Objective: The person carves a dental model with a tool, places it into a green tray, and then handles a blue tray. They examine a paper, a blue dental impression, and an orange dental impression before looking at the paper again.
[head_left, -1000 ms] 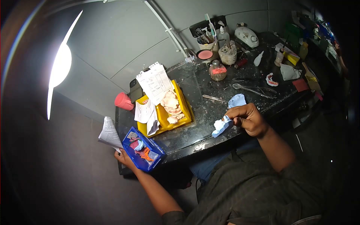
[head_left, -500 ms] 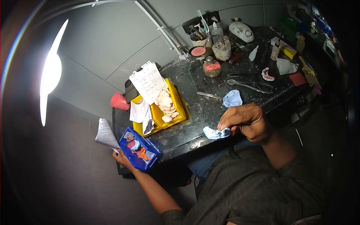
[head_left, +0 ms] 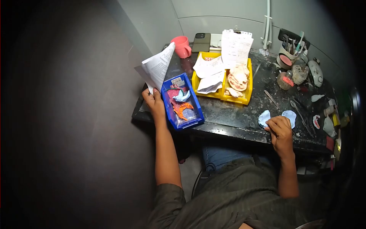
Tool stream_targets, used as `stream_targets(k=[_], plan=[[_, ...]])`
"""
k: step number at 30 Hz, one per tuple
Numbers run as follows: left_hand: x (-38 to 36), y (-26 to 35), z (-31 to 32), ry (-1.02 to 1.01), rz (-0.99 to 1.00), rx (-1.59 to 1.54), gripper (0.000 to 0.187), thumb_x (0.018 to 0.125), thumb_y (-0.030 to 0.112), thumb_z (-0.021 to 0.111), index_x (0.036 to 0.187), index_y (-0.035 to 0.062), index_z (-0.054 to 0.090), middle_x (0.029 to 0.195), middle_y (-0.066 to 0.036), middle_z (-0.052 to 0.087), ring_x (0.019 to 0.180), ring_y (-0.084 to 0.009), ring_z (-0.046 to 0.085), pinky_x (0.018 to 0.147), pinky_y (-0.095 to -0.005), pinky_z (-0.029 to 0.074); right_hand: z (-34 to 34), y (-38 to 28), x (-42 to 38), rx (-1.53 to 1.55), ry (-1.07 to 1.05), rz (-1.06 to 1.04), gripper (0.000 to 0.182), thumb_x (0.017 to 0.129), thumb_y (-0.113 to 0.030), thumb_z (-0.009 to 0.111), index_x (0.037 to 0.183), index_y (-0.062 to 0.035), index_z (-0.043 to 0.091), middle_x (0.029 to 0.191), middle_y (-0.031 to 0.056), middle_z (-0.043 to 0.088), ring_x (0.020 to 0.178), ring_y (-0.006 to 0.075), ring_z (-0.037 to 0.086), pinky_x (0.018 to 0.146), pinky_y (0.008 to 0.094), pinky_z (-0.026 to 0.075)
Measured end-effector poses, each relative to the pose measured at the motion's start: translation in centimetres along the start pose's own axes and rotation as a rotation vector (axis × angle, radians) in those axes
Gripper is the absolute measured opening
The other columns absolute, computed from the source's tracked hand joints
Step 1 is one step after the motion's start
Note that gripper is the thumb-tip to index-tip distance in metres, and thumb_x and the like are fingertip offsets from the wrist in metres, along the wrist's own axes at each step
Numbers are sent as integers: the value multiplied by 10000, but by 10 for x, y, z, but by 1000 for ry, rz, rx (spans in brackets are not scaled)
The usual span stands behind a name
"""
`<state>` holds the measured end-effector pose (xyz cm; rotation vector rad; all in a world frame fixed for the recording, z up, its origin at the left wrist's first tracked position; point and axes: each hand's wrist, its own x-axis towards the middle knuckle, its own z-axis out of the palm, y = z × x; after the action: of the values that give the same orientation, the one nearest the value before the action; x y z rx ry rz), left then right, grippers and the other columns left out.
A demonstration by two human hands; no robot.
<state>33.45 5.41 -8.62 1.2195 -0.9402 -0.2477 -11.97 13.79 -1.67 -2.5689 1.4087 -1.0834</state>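
Note:
My left hand is closed at the left side of a blue plastic bin, with folded printed papers standing above it. Inside the bin lie an orange dental impression piece, a light-blue piece and some dark red material. Near the table's front edge, my right hand pinches a light-blue dental cast, its fingertips partly covering it. Another light-blue cast lies just behind that hand.
A yellow two-part bin holds papers and cream-coloured casts. Behind stand a pink mug and a phone. To the right are a metal spatula, pliers, a glass jar and a brush cup.
My view has swung left. The blue bin has come in over the table, closer to the yellow bin. My right hand has brought its cast beside the other light-blue one.

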Motion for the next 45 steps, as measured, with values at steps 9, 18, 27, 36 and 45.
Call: stream_targets(k=[9,18,27,36,45], plan=[[-6,8,4,25,-56,-62,235,1040,185,516,1159,1,430,875,-131,634,792,-154,576,721,-318,461,-12,-100,93,120,-97,-310,289,741,-60,802,1002,-24,681,998,113,664,965,305,626,853,400,486],[1,-9,-6,-8,-84,-85,256,1027,98,564,1201,9,398,1062,-151,611,939,-170,600,840,-311,513,163,-173,153,-233,-80,-334,348,813,-122,604,1084,92,651,885,173,694,883,327,669,975,465,481],[6,-13,-14,-70,-78,-163,262,1061,149,509,1218,-31,402,1174,-215,587,1043,-200,600,940,-331,492,126,-168,134,81,186,-356,187,775,-96,612,908,34,622,807,146,646,850,306,636,988,443,481],[10,-15,-21,-74,-92,-34,247,1061,175,516,1202,-2,418,1132,-188,609,1003,-170,611,906,-300,500,54,-75,26,119,-173,-151,143,780,-66,642,909,-20,681,771,56,634,823,231,611,913,408,430],[13,-25,-25,-80,-78,-112,242,1058,186,522,1188,4,431,1105,-180,620,953,-168,630,873,-305,519,7,-22,13,73,-108,80,565,716,-211,850,1216,-53,640,1218,110,620,1191,285,545,1034,433,388]])
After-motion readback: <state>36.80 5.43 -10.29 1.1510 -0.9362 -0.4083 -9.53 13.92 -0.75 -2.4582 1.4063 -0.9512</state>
